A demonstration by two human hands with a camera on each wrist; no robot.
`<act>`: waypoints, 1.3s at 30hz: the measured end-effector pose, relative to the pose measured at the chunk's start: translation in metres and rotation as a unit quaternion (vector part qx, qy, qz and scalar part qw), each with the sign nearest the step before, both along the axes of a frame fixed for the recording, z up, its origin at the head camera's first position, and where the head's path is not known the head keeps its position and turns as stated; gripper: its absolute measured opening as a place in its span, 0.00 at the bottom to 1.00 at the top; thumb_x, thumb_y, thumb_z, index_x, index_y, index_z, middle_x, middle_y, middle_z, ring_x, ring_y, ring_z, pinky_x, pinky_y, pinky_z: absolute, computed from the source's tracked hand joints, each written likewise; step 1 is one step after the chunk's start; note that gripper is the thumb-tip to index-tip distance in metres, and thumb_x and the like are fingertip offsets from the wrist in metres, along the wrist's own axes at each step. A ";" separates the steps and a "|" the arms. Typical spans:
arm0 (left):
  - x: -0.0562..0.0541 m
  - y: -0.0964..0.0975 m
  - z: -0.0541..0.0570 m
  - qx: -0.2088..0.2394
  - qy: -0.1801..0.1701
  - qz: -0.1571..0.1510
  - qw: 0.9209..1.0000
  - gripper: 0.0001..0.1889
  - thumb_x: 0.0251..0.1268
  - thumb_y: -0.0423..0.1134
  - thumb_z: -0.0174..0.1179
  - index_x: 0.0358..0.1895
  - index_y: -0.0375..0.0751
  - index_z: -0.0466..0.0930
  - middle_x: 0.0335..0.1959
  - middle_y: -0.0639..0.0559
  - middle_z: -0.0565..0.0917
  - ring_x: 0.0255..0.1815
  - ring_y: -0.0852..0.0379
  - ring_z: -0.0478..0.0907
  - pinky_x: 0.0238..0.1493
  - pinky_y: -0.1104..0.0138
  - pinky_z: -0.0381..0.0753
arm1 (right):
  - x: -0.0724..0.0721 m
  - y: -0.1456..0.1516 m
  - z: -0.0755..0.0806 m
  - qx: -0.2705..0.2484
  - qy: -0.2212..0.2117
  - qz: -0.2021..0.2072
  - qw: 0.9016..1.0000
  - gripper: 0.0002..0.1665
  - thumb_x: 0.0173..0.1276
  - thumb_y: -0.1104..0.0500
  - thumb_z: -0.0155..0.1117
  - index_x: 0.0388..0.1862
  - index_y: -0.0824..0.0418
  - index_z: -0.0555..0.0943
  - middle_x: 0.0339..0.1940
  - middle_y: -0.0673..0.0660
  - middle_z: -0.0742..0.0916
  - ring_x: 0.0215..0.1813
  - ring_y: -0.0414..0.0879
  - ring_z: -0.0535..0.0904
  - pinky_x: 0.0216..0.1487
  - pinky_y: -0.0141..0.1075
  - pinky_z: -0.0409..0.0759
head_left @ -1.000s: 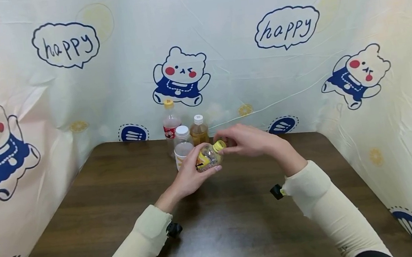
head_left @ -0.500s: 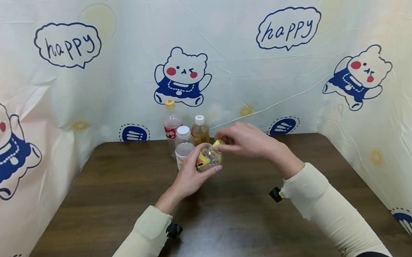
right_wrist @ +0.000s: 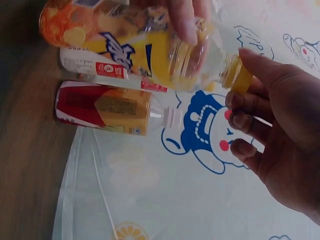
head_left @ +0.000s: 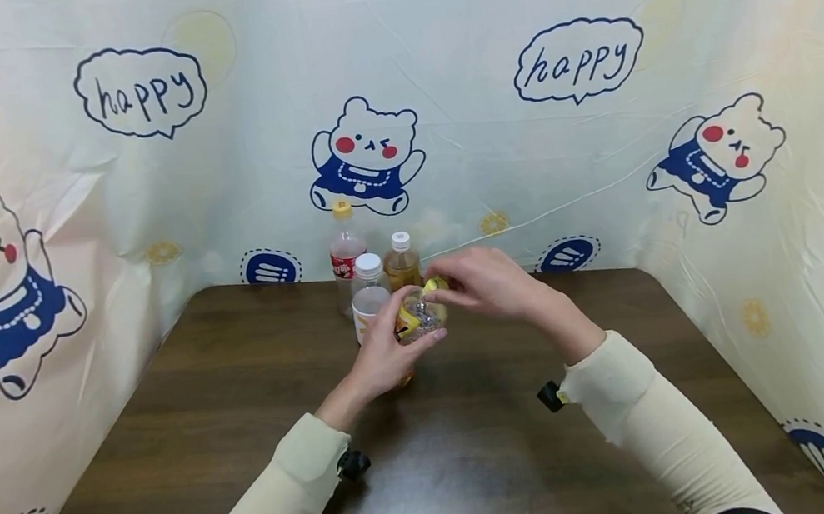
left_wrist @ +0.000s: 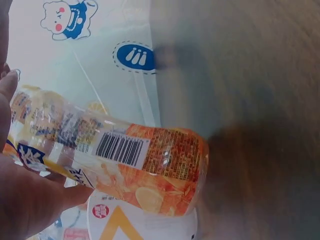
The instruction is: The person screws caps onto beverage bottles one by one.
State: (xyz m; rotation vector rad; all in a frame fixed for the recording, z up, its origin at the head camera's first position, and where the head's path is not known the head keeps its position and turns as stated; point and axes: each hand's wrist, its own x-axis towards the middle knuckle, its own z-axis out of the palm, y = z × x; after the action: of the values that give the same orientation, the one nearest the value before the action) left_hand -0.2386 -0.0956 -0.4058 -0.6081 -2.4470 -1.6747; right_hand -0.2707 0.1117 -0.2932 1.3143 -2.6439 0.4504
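Observation:
My left hand [head_left: 376, 363] grips a clear plastic drink bottle [head_left: 424, 314] around its upper body, holding it tilted above the table. An orange label with a barcode wraps the lower part of this bottle [left_wrist: 145, 160] in the left wrist view. At its neck, my right hand [head_left: 489, 284] pinches the yellow cap [right_wrist: 242, 75] between thumb and index finger, while the other fingers lie loosely curled beside it. The cap sits at the mouth of the neck; whether it is still threaded on, I cannot tell.
Behind the left hand stand a white-capped clear bottle [head_left: 370, 296], a yellow-capped bottle with a red label [head_left: 345, 256] and a white-capped amber bottle [head_left: 402, 263]. They stand close together on the dark wooden table [head_left: 463, 453]. A printed curtain [head_left: 463, 168] surrounds the table.
The right thumb and fingers have shifted further over the yellow cap, hiding more of it. The bottle has tilted slightly, its orange base now showing below the left hand.

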 end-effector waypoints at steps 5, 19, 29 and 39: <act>0.000 0.002 -0.002 -0.001 0.000 0.015 1.000 0.39 0.63 0.54 0.72 0.73 0.53 0.65 0.65 0.54 0.75 0.63 0.51 0.75 0.65 0.47 0.76 | 0.003 -0.003 -0.002 0.019 0.027 -0.028 0.999 0.17 0.75 0.42 0.63 0.51 0.52 0.85 0.27 0.44 0.81 0.28 0.40 0.74 0.27 0.35 0.73; 0.005 -0.010 0.004 0.013 -0.019 0.025 0.999 0.40 0.61 0.59 0.71 0.74 0.58 0.63 0.64 0.54 0.75 0.63 0.49 0.76 0.63 0.44 0.77 | 0.005 0.006 -0.002 -0.074 -0.042 0.009 0.996 0.13 0.71 0.48 0.70 0.50 0.51 0.85 0.29 0.43 0.83 0.30 0.40 0.76 0.31 0.35 0.78; 0.008 -0.042 0.016 0.027 0.000 0.066 0.997 0.39 0.65 0.54 0.70 0.75 0.59 0.61 0.65 0.46 0.74 0.62 0.43 0.76 0.59 0.41 0.79 | 0.009 0.028 -0.007 -0.095 -0.040 -0.010 0.995 0.06 0.74 0.53 0.67 0.45 0.52 0.86 0.33 0.44 0.86 0.32 0.40 0.77 0.35 0.36 0.80; -0.002 -0.088 0.016 0.046 -0.013 0.136 0.990 0.42 0.67 0.54 0.69 0.78 0.57 0.56 0.70 0.44 0.70 0.67 0.42 0.71 0.64 0.39 0.73 | 0.003 0.057 -0.033 -0.058 0.026 -0.069 0.996 0.06 0.74 0.54 0.67 0.42 0.54 0.87 0.31 0.45 0.85 0.31 0.40 0.76 0.34 0.37 0.77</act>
State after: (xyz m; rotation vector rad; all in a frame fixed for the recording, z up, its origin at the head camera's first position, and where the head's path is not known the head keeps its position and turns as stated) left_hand -0.2407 -0.1831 -0.3896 -0.2277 -2.3280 -1.6799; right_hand -0.2676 0.1686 -0.3261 1.0875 -2.6002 0.5327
